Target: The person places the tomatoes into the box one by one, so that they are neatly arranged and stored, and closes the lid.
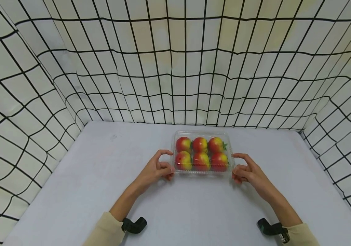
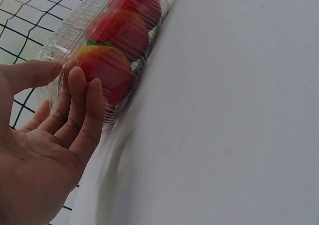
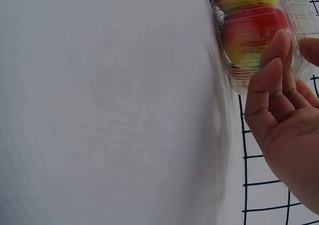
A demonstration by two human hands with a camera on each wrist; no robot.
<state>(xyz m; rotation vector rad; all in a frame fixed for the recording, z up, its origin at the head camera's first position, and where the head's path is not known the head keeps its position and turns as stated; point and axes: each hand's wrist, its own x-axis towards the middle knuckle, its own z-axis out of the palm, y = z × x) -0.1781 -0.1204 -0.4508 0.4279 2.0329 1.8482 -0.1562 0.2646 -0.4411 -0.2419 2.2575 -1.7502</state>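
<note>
A clear plastic clamshell box [image 1: 203, 172] with a ridged rim sits on the white table, its lid down. Inside, red-and-yellow fruits [image 1: 201, 161] lie in two rows, with bits of green leaf showing. My left hand [image 1: 157, 168] holds the left end of the box, thumb and fingertips at its edge. On the opposite end, my right hand [image 1: 250, 173] grips in the same way. The left wrist view has the left fingers [image 2: 89, 110] bent against the end wall. In the right wrist view, the right fingertips [image 3: 269, 75] overlap the box's near corner.
The white tabletop [image 1: 126, 136] spreads around the box on all sides. Black netting [image 1: 185, 75] hangs in front of pale walls at the back and both sides. A black wrist device [image 1: 134, 225] is strapped near each tan sleeve.
</note>
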